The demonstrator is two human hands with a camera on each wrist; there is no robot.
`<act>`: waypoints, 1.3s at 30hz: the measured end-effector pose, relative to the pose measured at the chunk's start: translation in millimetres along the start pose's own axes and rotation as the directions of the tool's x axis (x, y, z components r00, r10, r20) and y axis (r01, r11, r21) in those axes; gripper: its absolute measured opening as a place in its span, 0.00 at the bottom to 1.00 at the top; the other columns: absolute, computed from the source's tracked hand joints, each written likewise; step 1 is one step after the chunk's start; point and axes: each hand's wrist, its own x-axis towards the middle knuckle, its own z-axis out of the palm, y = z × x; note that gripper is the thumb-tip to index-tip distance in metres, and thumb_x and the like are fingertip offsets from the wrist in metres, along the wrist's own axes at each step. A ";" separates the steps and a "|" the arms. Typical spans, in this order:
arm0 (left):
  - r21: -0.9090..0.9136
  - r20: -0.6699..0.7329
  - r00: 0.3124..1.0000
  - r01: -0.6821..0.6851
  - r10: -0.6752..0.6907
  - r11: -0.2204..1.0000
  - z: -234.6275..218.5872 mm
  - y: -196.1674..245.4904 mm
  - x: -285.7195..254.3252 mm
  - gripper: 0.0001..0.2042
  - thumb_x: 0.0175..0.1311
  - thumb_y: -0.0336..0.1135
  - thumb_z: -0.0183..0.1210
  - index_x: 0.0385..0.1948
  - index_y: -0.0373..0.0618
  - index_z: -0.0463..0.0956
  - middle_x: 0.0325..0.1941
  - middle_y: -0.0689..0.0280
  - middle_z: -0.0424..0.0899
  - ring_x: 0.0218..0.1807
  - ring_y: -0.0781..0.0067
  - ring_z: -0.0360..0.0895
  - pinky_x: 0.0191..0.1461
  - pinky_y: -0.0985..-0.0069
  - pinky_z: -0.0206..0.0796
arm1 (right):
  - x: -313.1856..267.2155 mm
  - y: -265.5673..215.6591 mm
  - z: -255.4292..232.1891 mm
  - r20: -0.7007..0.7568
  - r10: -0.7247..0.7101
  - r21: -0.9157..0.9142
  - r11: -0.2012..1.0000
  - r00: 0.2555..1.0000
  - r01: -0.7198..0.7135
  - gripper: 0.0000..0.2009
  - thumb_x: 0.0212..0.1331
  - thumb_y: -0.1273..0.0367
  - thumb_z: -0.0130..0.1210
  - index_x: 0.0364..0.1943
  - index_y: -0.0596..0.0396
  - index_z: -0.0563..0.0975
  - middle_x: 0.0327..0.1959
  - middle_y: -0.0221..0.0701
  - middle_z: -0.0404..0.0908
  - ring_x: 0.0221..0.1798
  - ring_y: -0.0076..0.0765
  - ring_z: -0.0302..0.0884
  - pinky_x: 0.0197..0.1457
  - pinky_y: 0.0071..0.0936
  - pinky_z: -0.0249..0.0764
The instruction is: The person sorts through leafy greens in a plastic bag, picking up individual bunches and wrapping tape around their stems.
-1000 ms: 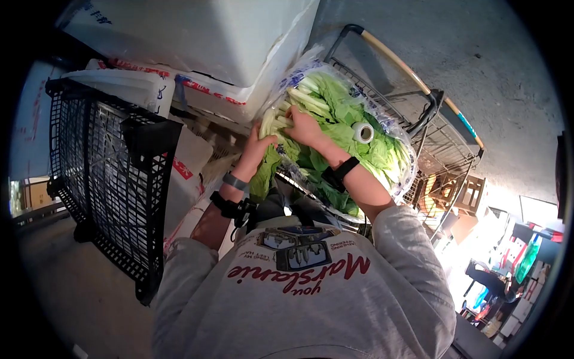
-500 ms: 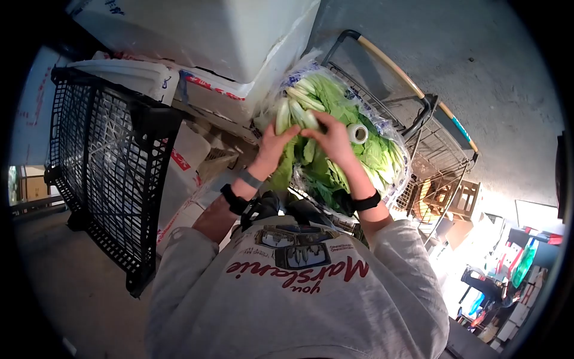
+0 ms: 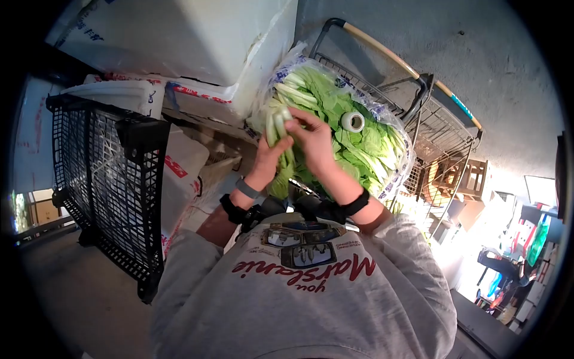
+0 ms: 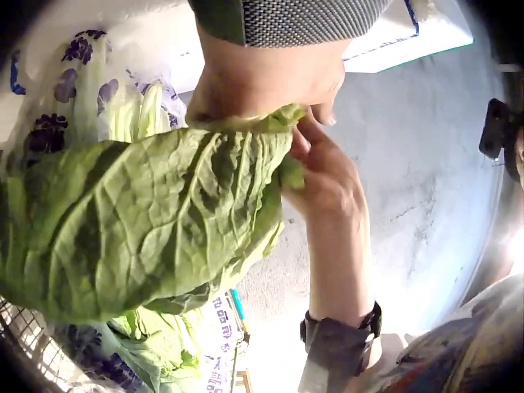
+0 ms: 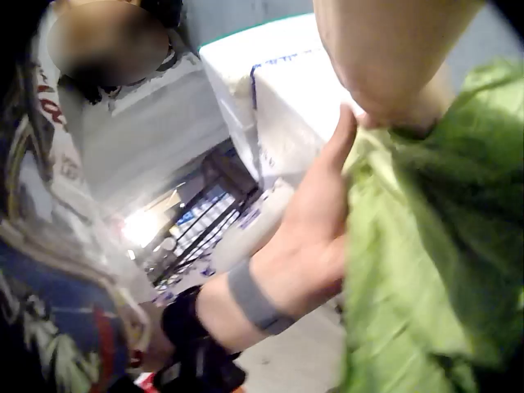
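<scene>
My left hand [image 3: 267, 160] holds a bunch of leafy greens [image 3: 275, 124], its pale stalk ends pointing up and its leaves hanging below. The fingers and thumb of my right hand [image 3: 312, 140] pinch the stalks from the other side, close to the left thumb. In the left wrist view, a broad ribbed leaf [image 4: 147, 221] spreads below the left hand [image 4: 266, 82]. Blurred green leaf [image 5: 426, 270] fills the right side of the right wrist view. Behind the hands, many more greens [image 3: 371, 158] lie in a printed clear plastic bag [image 3: 408, 143].
A white roll [image 3: 353, 122] rests on the bagged greens. The bag sits in a wire cart [image 3: 445, 128] with a tan handle. To the left stand a black plastic crate [image 3: 107, 185] on its side and white foam boxes [image 3: 197, 93]. A wooden crate [image 3: 472, 179] is beyond the cart.
The right hand has moved from the stalks, round to the side, and then left against the left hand. The spread stalks are now drawn together between both hands.
</scene>
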 end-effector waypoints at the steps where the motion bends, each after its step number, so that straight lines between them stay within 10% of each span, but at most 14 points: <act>1: 0.089 -0.013 0.990 -0.139 0.140 0.986 -5.4 -12.4 2.0 0.27 0.53 0.30 0.63 0.56 0.40 0.63 0.49 0.66 0.73 0.52 0.74 0.69 0.56 0.78 0.60 | -4.9 9.4 14.2 -0.049 0.008 0.020 1.000 0.999 -0.007 0.15 0.52 0.75 0.58 0.47 0.61 0.76 0.41 0.29 0.77 0.42 0.25 0.71 0.49 0.21 0.66; 5: 0.227 -0.019 0.994 -0.103 0.110 0.968 -45.0 -11.8 -5.5 0.29 0.50 0.28 0.63 0.57 0.38 0.61 0.54 0.63 0.71 0.54 0.71 0.68 0.58 0.75 0.60 | -14.8 25.3 38.8 0.027 0.124 0.331 0.935 0.992 -0.126 0.16 0.60 0.75 0.50 0.53 0.61 0.72 0.52 0.29 0.71 0.54 0.25 0.65 0.58 0.21 0.60; 8: 0.196 -0.122 0.956 -0.239 0.265 0.951 -38.7 18.6 -19.6 0.26 0.53 0.27 0.58 0.57 0.36 0.62 0.56 0.62 0.70 0.55 0.71 0.68 0.59 0.75 0.59 | -8.0 18.2 29.7 0.497 0.035 -0.002 0.999 0.867 -0.039 0.17 0.60 0.72 0.51 0.54 0.57 0.72 0.56 0.33 0.69 0.60 0.32 0.63 0.62 0.24 0.58; 11: 0.627 -0.002 0.862 -0.394 0.508 0.672 -69.3 25.2 -37.1 0.25 0.55 0.27 0.57 0.57 0.35 0.62 0.56 0.60 0.70 0.56 0.71 0.67 0.59 0.75 0.59 | 12.2 9.8 8.9 0.604 -0.011 -0.286 0.930 0.797 0.230 0.16 0.59 0.71 0.52 0.52 0.54 0.75 0.57 0.35 0.70 0.60 0.34 0.64 0.61 0.26 0.60; 13: 0.448 -0.138 0.915 -0.283 0.378 0.848 -88.0 31.1 -43.4 0.26 0.55 0.27 0.57 0.57 0.34 0.60 0.55 0.58 0.71 0.54 0.69 0.69 0.59 0.75 0.59 | 39.7 22.7 -11.8 0.463 -0.021 -0.426 0.872 0.886 0.243 0.12 0.54 0.73 0.54 0.44 0.55 0.77 0.48 0.39 0.77 0.51 0.40 0.74 0.53 0.30 0.68; 18: 0.174 -0.254 0.935 -0.206 0.246 0.963 -102.3 44.1 -60.8 0.28 0.51 0.25 0.57 0.57 0.39 0.59 0.53 0.60 0.72 0.48 0.72 0.73 0.51 0.76 0.67 | 79.7 94.3 -20.7 0.437 0.083 -0.760 0.566 0.896 0.319 0.16 0.49 0.67 0.57 0.43 0.57 0.76 0.44 0.40 0.76 0.47 0.44 0.73 0.51 0.37 0.69; 20: 0.233 -0.240 0.958 -0.103 0.160 0.967 -105.3 41.4 -60.0 0.24 0.50 0.24 0.59 0.53 0.40 0.66 0.49 0.63 0.74 0.43 0.74 0.75 0.44 0.77 0.70 | 80.3 121.3 0.5 0.600 -0.102 -0.758 0.246 0.794 0.604 0.19 0.46 0.62 0.59 0.43 0.55 0.75 0.46 0.38 0.73 0.52 0.44 0.68 0.52 0.41 0.65; 23: 0.320 -0.315 0.945 0.189 -0.083 0.928 -110.4 13.8 -40.5 0.19 0.50 0.26 0.61 0.46 0.40 0.71 0.40 0.66 0.77 0.40 0.76 0.75 0.40 0.78 0.69 | 69.3 120.8 32.2 0.571 -0.119 -0.775 0.250 0.813 0.581 0.19 0.44 0.62 0.60 0.41 0.53 0.75 0.47 0.37 0.70 0.54 0.45 0.63 0.52 0.42 0.62; 27: 0.350 -0.171 0.985 0.048 0.014 0.935 -102.4 -23.3 -3.5 0.17 0.50 0.27 0.62 0.44 0.39 0.72 0.37 0.68 0.76 0.39 0.78 0.73 0.41 0.80 0.66 | 65.7 136.2 40.9 0.596 -0.023 -0.772 0.256 0.803 0.581 0.19 0.44 0.65 0.58 0.44 0.53 0.76 0.52 0.35 0.69 0.54 0.44 0.64 0.51 0.41 0.63; 29: 0.243 -0.196 0.974 0.160 -0.113 0.957 -93.5 -24.2 4.9 0.17 0.51 0.27 0.62 0.44 0.39 0.72 0.38 0.69 0.76 0.39 0.80 0.72 0.42 0.80 0.66 | 84.6 135.1 25.2 0.632 -0.042 -0.682 0.443 0.774 0.581 0.19 0.45 0.68 0.56 0.45 0.54 0.75 0.50 0.37 0.72 0.52 0.45 0.67 0.52 0.39 0.64; 31: 0.271 -0.197 0.976 0.146 -0.094 0.951 -88.1 -22.4 11.2 0.16 0.51 0.27 0.62 0.43 0.39 0.72 0.37 0.69 0.76 0.38 0.80 0.72 0.42 0.80 0.66 | 103.3 127.4 12.8 0.634 0.141 -0.319 0.943 0.761 0.092 0.19 0.47 0.70 0.54 0.48 0.54 0.74 0.47 0.40 0.75 0.49 0.48 0.71 0.53 0.37 0.67; 33: 0.263 -0.201 0.979 0.089 -0.036 0.961 -84.8 -14.9 12.7 0.15 0.52 0.26 0.61 0.43 0.38 0.72 0.36 0.69 0.77 0.37 0.80 0.73 0.43 0.80 0.66 | 102.2 117.6 12.6 0.597 0.156 -0.405 0.906 0.787 0.127 0.21 0.46 0.71 0.55 0.49 0.54 0.72 0.43 0.43 0.76 0.47 0.53 0.73 0.54 0.36 0.68; 36: 0.208 -0.214 0.973 0.128 -0.082 0.970 -92.3 0.0 0.7 0.15 0.51 0.27 0.61 0.41 0.38 0.73 0.36 0.68 0.78 0.36 0.79 0.75 0.40 0.78 0.67 | 88.0 128.7 20.8 0.713 -0.080 -0.615 0.406 0.696 0.676 0.24 0.40 0.69 0.61 0.47 0.53 0.73 0.41 0.45 0.76 0.47 0.53 0.73 0.50 0.41 0.70; 39: 0.308 -0.272 0.957 0.188 -0.103 0.933 -101.3 4.4 -11.8 0.15 0.49 0.28 0.62 0.40 0.38 0.73 0.35 0.66 0.78 0.34 0.77 0.75 0.37 0.77 0.68 | 92.4 141.8 34.8 0.624 0.121 -0.763 0.304 0.772 0.570 0.27 0.38 0.60 0.65 0.48 0.51 0.74 0.44 0.41 0.73 0.51 0.50 0.68 0.50 0.42 0.68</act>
